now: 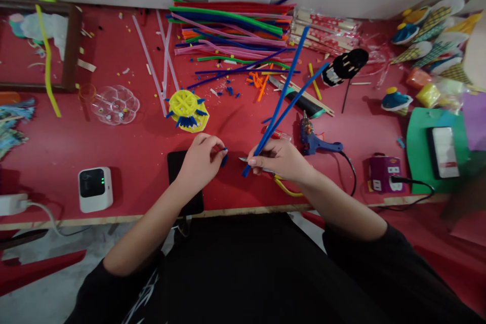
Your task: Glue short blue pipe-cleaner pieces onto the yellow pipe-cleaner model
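My left hand (203, 159) pinches a short blue pipe cleaner piece (225, 157) between thumb and fingertips. Closed around a long blue pipe cleaner (283, 96), which splits upward into two legs, is my right hand (279, 159). The same hand also has scissors (288, 188) in it; their metal tip pokes out to the left and a yellow handle shows below the palm. A small gap separates the two hands. Just beyond my left hand stands a yellow wheel-shaped pipe cleaner model (184, 104) with blue pieces around its rim.
Many coloured pipe cleaners (231, 30) lie at the back. A blue glue gun (317, 139) and a utility knife (304, 102) sit to the right, near a purple power socket (387, 174). A clear plastic tray (117, 105), a white device (95, 190) and a frame (72, 50) are left.
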Available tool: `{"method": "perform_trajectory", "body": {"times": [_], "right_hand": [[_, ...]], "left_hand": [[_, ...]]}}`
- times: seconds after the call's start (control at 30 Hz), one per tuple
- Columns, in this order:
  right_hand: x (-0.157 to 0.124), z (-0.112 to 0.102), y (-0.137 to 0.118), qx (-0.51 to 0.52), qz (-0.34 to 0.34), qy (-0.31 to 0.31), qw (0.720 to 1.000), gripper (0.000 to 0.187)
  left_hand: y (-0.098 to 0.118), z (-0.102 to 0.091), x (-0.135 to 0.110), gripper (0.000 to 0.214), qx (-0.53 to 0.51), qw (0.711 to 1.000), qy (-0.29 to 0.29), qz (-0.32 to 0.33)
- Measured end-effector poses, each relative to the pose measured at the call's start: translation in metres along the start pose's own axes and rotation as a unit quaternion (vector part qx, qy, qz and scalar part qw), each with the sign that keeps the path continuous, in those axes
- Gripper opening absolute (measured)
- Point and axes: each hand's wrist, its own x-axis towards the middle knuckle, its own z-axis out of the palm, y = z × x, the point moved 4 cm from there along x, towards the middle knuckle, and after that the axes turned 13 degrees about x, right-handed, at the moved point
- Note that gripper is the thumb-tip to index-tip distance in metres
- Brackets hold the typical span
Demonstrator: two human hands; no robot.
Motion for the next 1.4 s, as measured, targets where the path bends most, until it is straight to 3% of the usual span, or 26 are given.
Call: {"method": "perform_trajectory", "body": {"times": [0.33,0.4,0.53,0.67,1.03,1.2,1.4], "right_hand": [[0.007,0.003,-0.005,0.004,-0.013,0.003,1.0,0.045],[0.009,0.003,-0.006,0.002,-0.013,0.01,1.0,0.045],[0.013,0.006,-0.011,0.003,-0.02,0.002,1.0,0.042],[0.014,0.012,-0.017,0.007,-0.015,-0.023,1.0,0.041],[0.015,0.014,-0.017,-0.025,-0.021,-0.024,0.999,0.038],[0.015,0.014,-0.017,-0.062,-0.082,-0.036,0.994,0.035],[0.017,0.011,-0.017,-0.112,-0.144,-0.031,0.983,0.032]], "left_hand": [[-0.006,-0.001,-0.003,0.011,-0.197,0.978,-0.027,-0.071],[-0.004,0.002,-0.004,0.018,-0.29,0.951,-0.061,-0.093],[0.005,0.012,-0.008,0.033,-0.46,0.859,-0.158,-0.158],[0.014,0.017,-0.012,0.039,-0.501,0.822,-0.201,-0.181],[0.016,0.015,-0.015,0.04,-0.502,0.822,-0.185,-0.194],[0.019,0.015,-0.015,0.03,-0.473,0.847,-0.184,-0.159],[0.021,0.018,-0.017,0.029,-0.486,0.837,-0.2,-0.151]]}}
